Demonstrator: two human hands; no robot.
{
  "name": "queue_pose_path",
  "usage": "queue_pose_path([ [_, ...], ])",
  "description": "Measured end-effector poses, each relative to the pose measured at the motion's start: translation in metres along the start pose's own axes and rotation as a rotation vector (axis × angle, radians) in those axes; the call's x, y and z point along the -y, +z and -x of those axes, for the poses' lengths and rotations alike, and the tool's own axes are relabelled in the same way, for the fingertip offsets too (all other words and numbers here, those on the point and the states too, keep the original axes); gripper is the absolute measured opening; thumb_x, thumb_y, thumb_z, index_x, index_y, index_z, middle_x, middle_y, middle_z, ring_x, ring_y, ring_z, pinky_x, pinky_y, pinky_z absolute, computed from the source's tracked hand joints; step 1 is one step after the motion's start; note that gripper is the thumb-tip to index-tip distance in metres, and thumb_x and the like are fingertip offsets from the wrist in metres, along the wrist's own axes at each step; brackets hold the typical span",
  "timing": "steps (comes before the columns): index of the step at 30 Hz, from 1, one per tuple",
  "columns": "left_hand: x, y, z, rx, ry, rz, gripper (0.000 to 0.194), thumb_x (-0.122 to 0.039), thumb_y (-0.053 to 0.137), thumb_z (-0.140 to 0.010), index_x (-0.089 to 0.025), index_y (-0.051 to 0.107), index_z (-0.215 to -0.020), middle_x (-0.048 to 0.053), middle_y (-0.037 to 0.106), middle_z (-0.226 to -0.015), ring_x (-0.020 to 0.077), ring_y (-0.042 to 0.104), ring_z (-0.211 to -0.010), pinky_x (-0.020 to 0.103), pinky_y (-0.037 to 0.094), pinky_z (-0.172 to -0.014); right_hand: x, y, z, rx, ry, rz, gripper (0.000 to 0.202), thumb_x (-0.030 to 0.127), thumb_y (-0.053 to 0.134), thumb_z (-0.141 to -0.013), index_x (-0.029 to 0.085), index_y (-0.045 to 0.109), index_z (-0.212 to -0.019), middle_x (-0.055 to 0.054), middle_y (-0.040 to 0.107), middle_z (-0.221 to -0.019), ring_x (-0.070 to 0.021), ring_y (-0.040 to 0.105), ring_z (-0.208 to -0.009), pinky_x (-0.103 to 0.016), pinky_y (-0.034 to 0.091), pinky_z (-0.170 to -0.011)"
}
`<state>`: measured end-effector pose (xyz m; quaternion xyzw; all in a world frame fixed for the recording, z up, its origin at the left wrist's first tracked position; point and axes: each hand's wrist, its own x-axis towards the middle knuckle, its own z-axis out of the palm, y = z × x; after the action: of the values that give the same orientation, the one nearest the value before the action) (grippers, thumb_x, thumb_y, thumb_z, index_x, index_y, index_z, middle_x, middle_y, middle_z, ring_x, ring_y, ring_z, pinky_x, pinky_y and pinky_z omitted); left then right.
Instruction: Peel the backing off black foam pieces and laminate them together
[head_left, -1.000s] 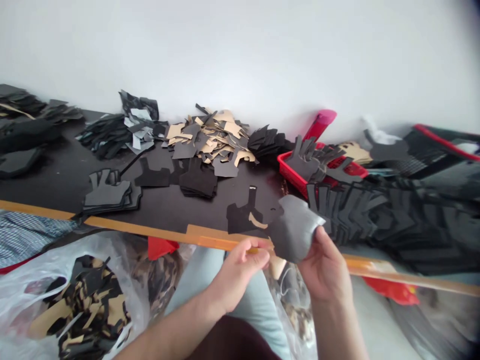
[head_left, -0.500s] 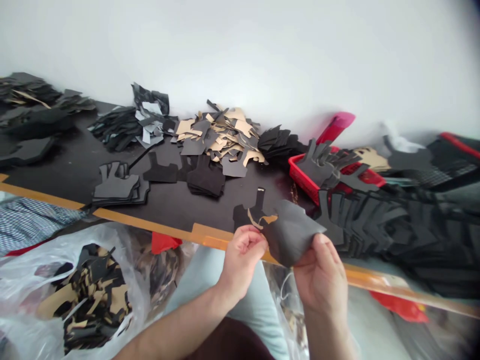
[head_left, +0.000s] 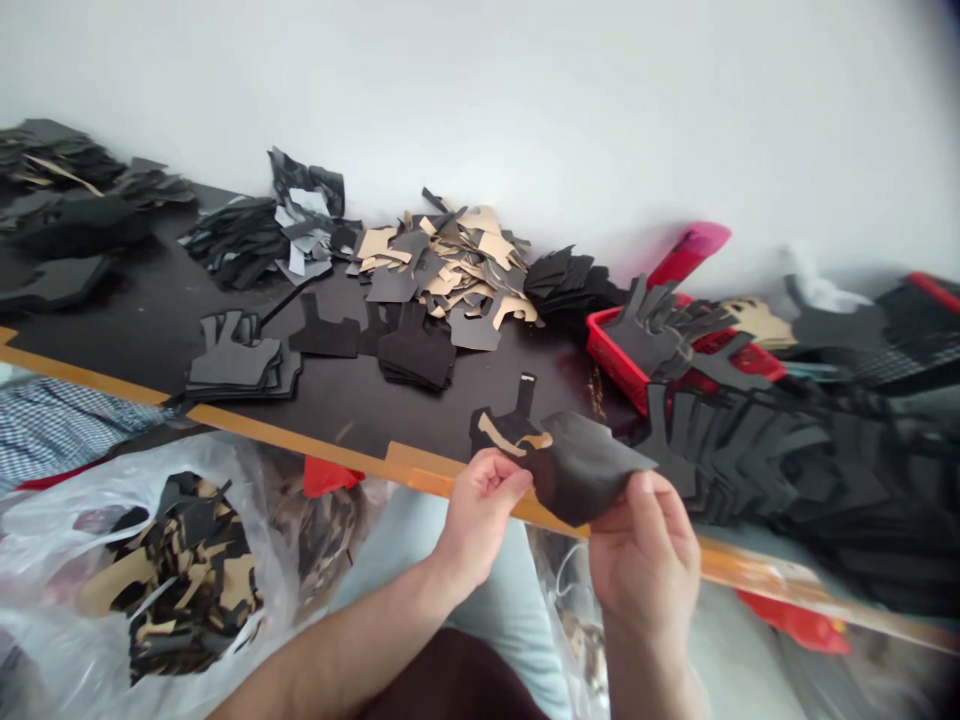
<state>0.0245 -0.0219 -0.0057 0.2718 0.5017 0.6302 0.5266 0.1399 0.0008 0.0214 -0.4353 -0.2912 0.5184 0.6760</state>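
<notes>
A dark grey cut-out sheet piece [head_left: 589,465] is held in the air over the table's front edge. My right hand [head_left: 645,545] is closed on its right corner, thumb on top. My left hand [head_left: 484,515] pinches at the piece's left edge, where a thin tan-faced strip [head_left: 499,435] curls away. Whether the strip is still joined to the piece is hard to see. Just behind the strip lies a black cut-out piece [head_left: 525,395] with an upright tab on the table.
On the dark table [head_left: 345,410] lie a grey stack [head_left: 232,365], a black stack [head_left: 416,350] and a tan-and-grey heap [head_left: 450,255]. A red basket [head_left: 619,365] of pieces stands right, beside a row of dark pieces [head_left: 750,440]. A plastic bag [head_left: 262,520] of scraps hangs lower left.
The tan-faced strip now reaches further left and shows more of its tan side. The grey piece has tilted a little and looks darker. Both hands keep their hold; the view has shifted slightly.
</notes>
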Motion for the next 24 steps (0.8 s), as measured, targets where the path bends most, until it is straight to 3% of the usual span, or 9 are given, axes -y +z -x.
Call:
queue_pose_path([
  [6, 0.003, 0.003, -0.01, -0.053, 0.164, -0.121, 0.019, -0.024, 0.056, -0.081, -0.015, 0.052, -0.065, 0.002, 0.049, -0.084, 0.0133, 0.047, -0.082, 0.026, 0.037, -0.078, -0.002, 0.017, 0.008, 0.019, -0.038, -0.005, 0.019, 0.032, 0.072, -0.075, 0.018, 0.061, -0.078, 0.002, 0.063, -0.07, -0.0096, 0.058, -0.063, -0.021, 0.049, -0.058],
  [9, 0.003, 0.001, -0.014, -0.111, 0.245, -0.221, 0.019, -0.022, 0.054, -0.083, -0.015, 0.051, -0.065, 0.002, 0.046, -0.081, 0.0123, 0.047, -0.078, 0.025, 0.037, -0.074, -0.007, 0.022, -0.003, 0.005, 0.032, -0.042, 0.019, 0.031, 0.071, -0.075, 0.017, 0.059, -0.076, 0.002, 0.063, -0.07, -0.0102, 0.059, -0.064, -0.022, 0.049, -0.058],
  [13, 0.005, -0.008, -0.02, -0.163, 0.337, -0.217, 0.017, -0.021, 0.054, -0.085, -0.015, 0.053, -0.069, 0.004, 0.051, -0.09, 0.0137, 0.05, -0.084, 0.025, 0.039, -0.078, -0.011, 0.024, -0.023, -0.018, 0.08, -0.113, 0.016, 0.029, 0.07, -0.075, 0.017, 0.061, -0.081, 0.003, 0.064, -0.078, -0.0094, 0.06, -0.075, -0.022, 0.051, -0.071],
  [17, 0.006, -0.015, -0.023, -0.131, 0.238, -0.118, 0.018, -0.029, 0.054, -0.087, -0.015, 0.056, -0.075, 0.006, 0.053, -0.093, 0.0161, 0.051, -0.089, 0.028, 0.04, -0.084, -0.008, 0.025, -0.035, -0.054, 0.006, -0.172, 0.013, 0.027, 0.069, -0.077, 0.018, 0.064, -0.085, 0.004, 0.064, -0.08, -0.0085, 0.06, -0.082, -0.021, 0.05, -0.08],
  [21, -0.001, -0.011, -0.019, 0.022, 0.113, -0.001, 0.026, -0.04, 0.052, -0.088, -0.015, 0.059, -0.086, 0.008, 0.055, -0.097, 0.0176, 0.053, -0.092, 0.032, 0.04, -0.09, -0.009, 0.029, -0.035, -0.022, 0.05, -0.154, 0.016, 0.027, 0.067, -0.078, 0.019, 0.065, -0.092, 0.002, 0.066, -0.087, -0.0107, 0.061, -0.092, -0.024, 0.05, -0.084],
  [24, -0.007, -0.007, -0.018, 0.045, 0.072, 0.029, 0.022, -0.037, 0.062, -0.081, -0.014, 0.061, -0.083, 0.008, 0.052, -0.104, 0.0172, 0.052, -0.094, 0.03, 0.041, -0.088, -0.012, 0.033, -0.031, 0.003, 0.078, -0.096, 0.021, 0.03, 0.064, -0.081, 0.019, 0.065, -0.098, -0.001, 0.066, -0.096, -0.0146, 0.06, -0.1, -0.029, 0.051, -0.086],
])
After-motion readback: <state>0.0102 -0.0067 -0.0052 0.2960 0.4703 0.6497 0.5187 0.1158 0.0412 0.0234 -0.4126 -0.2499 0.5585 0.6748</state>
